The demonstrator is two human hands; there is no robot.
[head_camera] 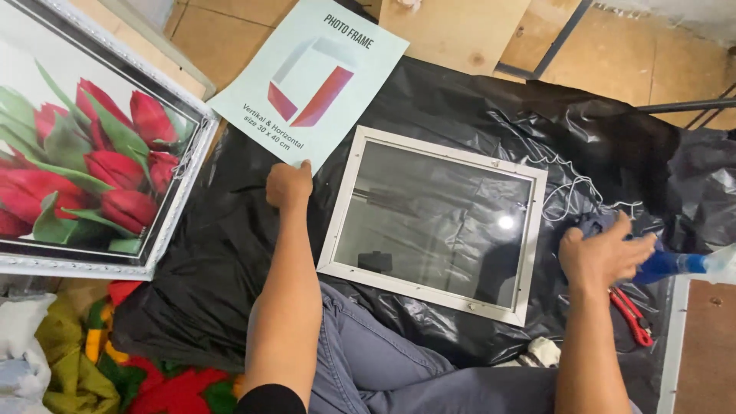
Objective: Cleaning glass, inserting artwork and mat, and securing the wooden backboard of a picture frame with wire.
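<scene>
A white rectangular picture frame with a glass pane (pixel 434 224) lies flat on black plastic sheeting (pixel 230 253), holding nothing behind its glass, between the two hands. The left hand (pixel 289 185) pinches the lower edge of a pale green printed paper sheet (pixel 310 77) just left of the frame. The right hand (pixel 602 253), fingers spread, rests on a dark blue cloth (pixel 594 225) beside a blue spray bottle (pixel 678 264), right of the frame.

A framed tulip picture (pixel 84 153) lies left; red pliers (pixel 632 314), perhaps cutters, lie on black plastic sheeting (pixel 215 253).
</scene>
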